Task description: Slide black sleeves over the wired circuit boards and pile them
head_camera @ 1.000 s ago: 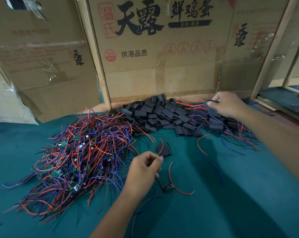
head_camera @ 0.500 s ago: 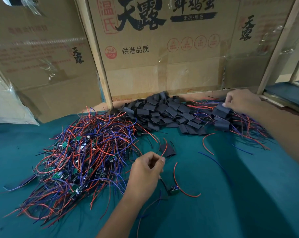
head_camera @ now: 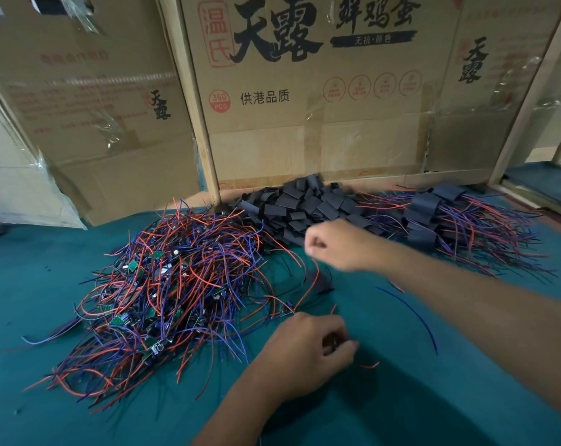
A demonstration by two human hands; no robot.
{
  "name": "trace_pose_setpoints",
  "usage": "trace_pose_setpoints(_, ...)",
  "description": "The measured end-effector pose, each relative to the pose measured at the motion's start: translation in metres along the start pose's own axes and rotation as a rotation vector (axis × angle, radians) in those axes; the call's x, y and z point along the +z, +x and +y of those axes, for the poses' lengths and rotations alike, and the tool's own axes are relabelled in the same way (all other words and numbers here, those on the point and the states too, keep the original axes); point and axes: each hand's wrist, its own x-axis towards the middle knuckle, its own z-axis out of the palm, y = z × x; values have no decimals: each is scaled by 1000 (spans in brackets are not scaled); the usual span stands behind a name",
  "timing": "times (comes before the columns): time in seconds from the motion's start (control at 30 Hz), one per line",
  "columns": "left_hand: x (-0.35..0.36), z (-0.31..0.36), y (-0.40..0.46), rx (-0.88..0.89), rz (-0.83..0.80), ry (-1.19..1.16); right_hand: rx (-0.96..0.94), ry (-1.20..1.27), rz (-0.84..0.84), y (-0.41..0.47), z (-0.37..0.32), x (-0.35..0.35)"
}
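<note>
centre carton point(head_camera: 321, 117): big black brush characters 天露; beside them, top right, 鲜鸡蛋 (top edge cut off by the frame)
black banner under 鲜鸡蛋: 无抗·原色, pale letters
red seal, left of 天露: 温氏 in a rounded red frame
red round badge: 360 PCS
beside badge: 供港品质 in black
four red round icons, right half of the carton: text inside too small to read
left carton point(head_camera: 89, 101): small vertical 天露 in black; faded red lines above it, unreadable
right carton panel point(head_camera: 478, 101): vertical 天露 in black, faint red seal above it, unreadable
</note>
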Motion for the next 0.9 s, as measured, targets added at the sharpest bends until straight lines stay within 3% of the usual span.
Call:
trace_pose_setpoints(0.1,-3,7,-4,104,-77,4,-61,43,-195,2,-25,39)
trace_pose_setpoints(0.3,-11,13,-5,162,-7,-35,-119,109,-179,-6,-39,61)
trace_pose_setpoints(0.47,-5,10,-4,242,39,35,-125,1,-329,-16,-30,53)
trace_pose_setpoints(0.6,-3,10,-3,191,32,44,-150,68,-212,-25,-26,43)
trace_pose_setpoints(0.9,0,2,0,45,86,75,-244,-47,254,-64,-24,0)
